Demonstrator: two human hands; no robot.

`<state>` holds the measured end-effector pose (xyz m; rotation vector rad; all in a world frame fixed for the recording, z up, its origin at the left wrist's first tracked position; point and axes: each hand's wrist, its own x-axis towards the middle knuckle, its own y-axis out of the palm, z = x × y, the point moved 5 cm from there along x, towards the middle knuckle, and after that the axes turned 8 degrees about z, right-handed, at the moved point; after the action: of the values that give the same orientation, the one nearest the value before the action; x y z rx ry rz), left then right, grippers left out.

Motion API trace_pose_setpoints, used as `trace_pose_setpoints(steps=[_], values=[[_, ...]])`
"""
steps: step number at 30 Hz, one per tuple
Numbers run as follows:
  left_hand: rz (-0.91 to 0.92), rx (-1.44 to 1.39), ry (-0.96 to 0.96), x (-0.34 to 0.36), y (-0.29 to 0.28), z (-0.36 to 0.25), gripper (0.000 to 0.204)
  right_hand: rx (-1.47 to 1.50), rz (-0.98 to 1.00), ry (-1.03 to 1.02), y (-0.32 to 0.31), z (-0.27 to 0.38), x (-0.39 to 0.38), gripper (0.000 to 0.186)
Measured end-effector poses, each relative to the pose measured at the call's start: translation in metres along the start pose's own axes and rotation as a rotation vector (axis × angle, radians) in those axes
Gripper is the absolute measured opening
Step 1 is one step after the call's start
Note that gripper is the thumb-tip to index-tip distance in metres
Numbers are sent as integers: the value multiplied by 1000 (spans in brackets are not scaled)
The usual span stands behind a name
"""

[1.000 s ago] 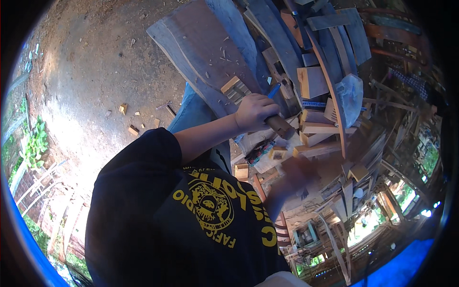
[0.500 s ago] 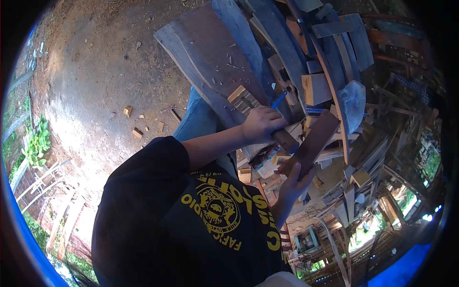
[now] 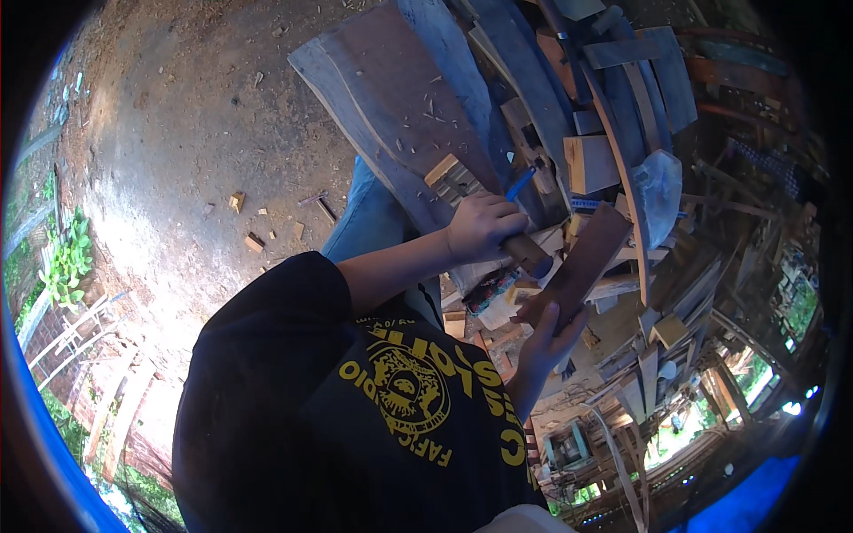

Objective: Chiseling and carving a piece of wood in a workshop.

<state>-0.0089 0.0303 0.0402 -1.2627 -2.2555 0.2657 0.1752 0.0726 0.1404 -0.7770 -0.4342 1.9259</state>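
My left hand is closed around a dark wooden piece, whose end sticks out toward the lower right. Just beyond my knuckles lies a pale, grooved wooden block; whether it joins the held piece is hidden. A slim blue object is beside that block. Lower right, my right hand grips a flat reddish-brown board by its lower end, tilted up and to the right near the left hand's piece. A wide plank with wood shavings on it lies above my hands.
Curved boards, wood blocks and a crumpled plastic bag crowd the right. Small offcuts and a thin tool lie on the dirt floor at left. Plants grow at the far left edge.
A second ago my right hand was blurred and lower; it has since raised the brown board beside the left hand's piece. Little differs from half a second ago.
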Motion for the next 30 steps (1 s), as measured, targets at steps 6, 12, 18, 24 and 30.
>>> trace_pose_setpoints(steps=[6,12,18,24,30], values=[[-17,-10,18,1,1,-5,34,-57,-10,-95,-1,10,0,39],[-11,-5,11,-2,3,-4,33,129,89,-5,0,-1,0,40],[-32,-8,2,-1,1,-2,31,-14,40,-3,-5,-4,-3,49],[-30,-22,-4,0,-1,-2,31,44,95,12,-5,-9,-2,51],[-2,-34,-4,-1,1,-2,32,2,45,-74,-7,-14,-2,51]])
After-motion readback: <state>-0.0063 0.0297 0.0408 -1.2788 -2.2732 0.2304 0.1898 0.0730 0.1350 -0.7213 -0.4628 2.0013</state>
